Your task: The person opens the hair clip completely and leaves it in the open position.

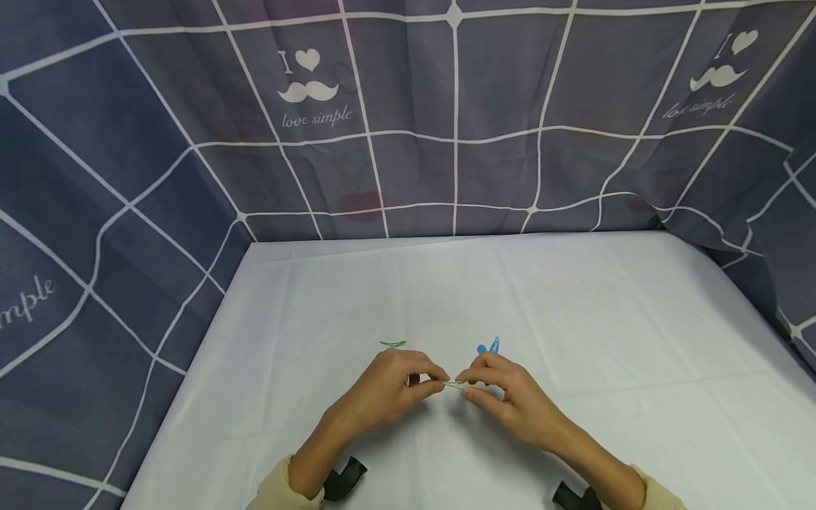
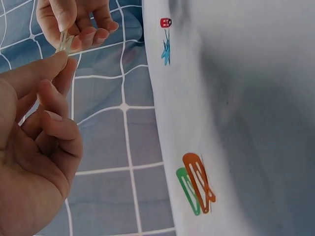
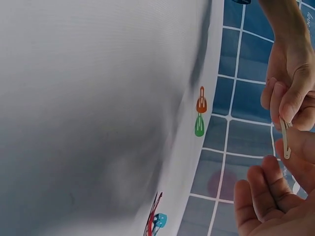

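A pale, cream-coloured snap hair clip [image 1: 454, 384] is held above the white table between both hands. My left hand [image 1: 392, 389] pinches one end between thumb and index finger. From the other side, my right hand [image 1: 513, 404] pinches the opposite end with thumb and forefinger. In the right wrist view the clip [image 3: 286, 142] looks long and narrow, its rounded tip showing by the right fingers. The left wrist view has the clip [image 2: 64, 43] partly covered by the fingertips.
An orange snap clip [image 2: 193, 172] overlaps a green one [image 2: 182, 178] on the table, beyond the left hand. Past the right hand lie a blue clip [image 2: 166, 54] and a red piece [image 2: 166, 22]. Dark checked curtains [image 1: 408, 170] stand behind the white tabletop [image 1: 574, 297].
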